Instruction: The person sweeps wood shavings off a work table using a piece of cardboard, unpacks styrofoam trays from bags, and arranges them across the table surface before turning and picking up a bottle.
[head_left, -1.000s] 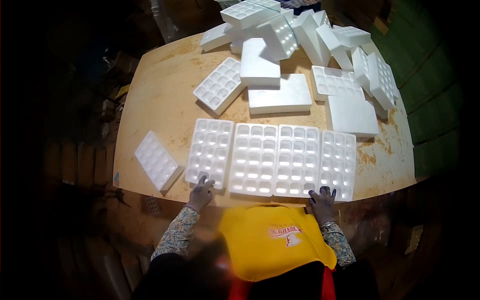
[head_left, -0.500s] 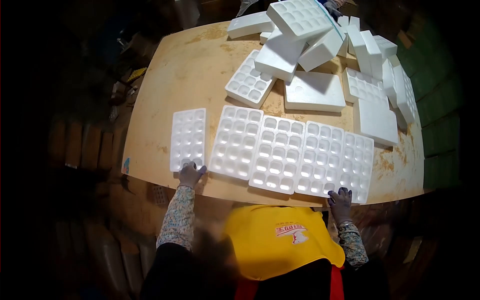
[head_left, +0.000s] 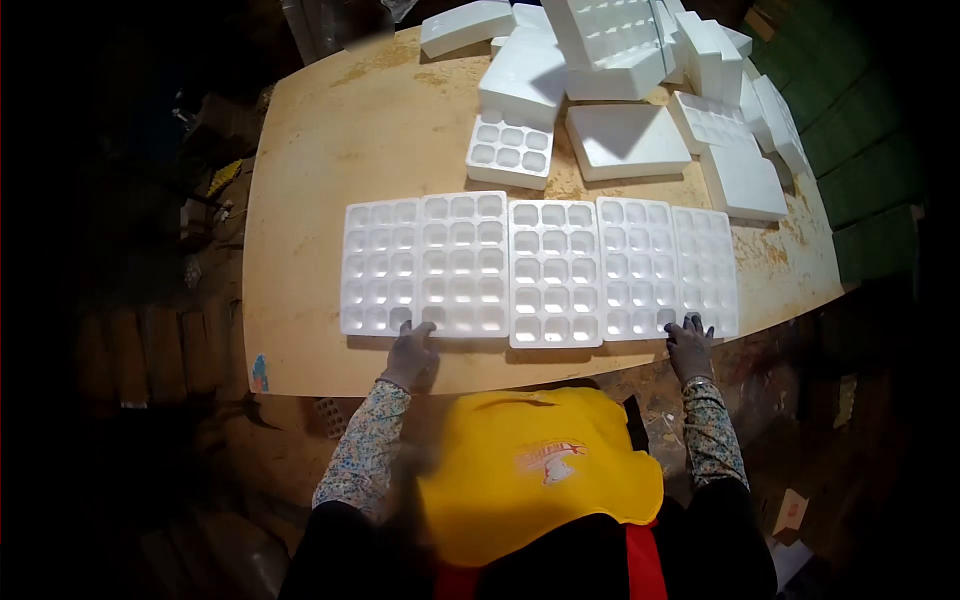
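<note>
The gloved left hand [head_left: 410, 355], fingers slightly parted, touches the near edges of the two leftmost foam trays [head_left: 425, 265]; the right hand [head_left: 691, 352], loosely spread, touches the two rightmost foam trays [head_left: 668, 270]. All five stand in a row on the desk [head_left: 300, 180].

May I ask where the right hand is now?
In the head view, the right hand is right of centre, touching the front row's two rightmost trays.

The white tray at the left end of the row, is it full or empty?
Empty: the leftmost tray shows bare cups; the left hand hides a little edge.
</note>
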